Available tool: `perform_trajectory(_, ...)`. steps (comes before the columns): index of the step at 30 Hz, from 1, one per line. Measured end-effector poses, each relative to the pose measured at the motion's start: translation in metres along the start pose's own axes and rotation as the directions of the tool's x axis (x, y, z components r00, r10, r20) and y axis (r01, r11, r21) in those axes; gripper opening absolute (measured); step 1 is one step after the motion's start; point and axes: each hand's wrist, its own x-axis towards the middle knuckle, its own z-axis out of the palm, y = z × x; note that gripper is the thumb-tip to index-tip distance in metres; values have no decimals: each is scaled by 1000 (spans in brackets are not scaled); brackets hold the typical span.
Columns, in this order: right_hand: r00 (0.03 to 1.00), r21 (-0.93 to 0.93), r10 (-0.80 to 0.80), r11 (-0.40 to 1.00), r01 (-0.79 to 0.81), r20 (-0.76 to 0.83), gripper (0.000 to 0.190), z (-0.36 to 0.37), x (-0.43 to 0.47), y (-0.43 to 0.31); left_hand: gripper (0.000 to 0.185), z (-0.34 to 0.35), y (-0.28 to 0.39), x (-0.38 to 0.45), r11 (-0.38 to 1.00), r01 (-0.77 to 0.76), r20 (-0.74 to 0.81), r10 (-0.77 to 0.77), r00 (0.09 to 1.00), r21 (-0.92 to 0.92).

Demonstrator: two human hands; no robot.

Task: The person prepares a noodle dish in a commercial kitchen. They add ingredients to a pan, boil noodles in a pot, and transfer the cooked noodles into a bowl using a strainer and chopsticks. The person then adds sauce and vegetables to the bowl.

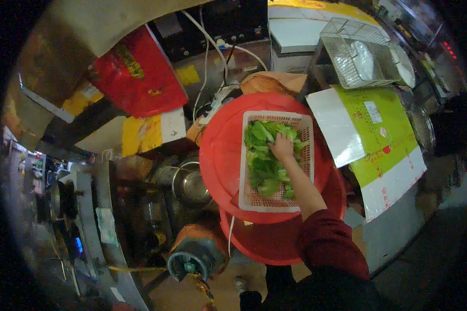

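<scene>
A white plastic basket point(241, 175) with perforated sides lies on a round red plastic lid point(222, 155), which rests over a large red tub point(272, 243). Leafy green vegetables point(262, 163) fill much of the basket. My right hand point(283, 147), its forearm bare below a dark red sleeve, reaches into the basket and touches the leaves near the upper middle. The fingertips are partly among the greens, so whether they grip a leaf is unclear. My left hand is out of view.
A gas cylinder point(190, 260) stands at the lower left, near a metal pot point(194, 184). Flattened cardboard point(377, 132) and a wire basket point(358, 50) lie to the right. A power strip point(220, 103) with cables is behind the lid, and a red bag point(140, 74) at the upper left.
</scene>
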Motion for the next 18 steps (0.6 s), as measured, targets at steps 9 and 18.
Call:
perform_trajectory(9, 997, 473, -70, 880, 44, 37, 50, -84, -14, 24, 27, 9, 71, 10, 1000, -6, -21, 6, 1000, -6)
perform_trajectory(18, 956, 685, 14, 694, -222, 295, 43, -62, -42, 66, 29, 7, 86, 4, 999, -32, -40, 32, 999, -1)
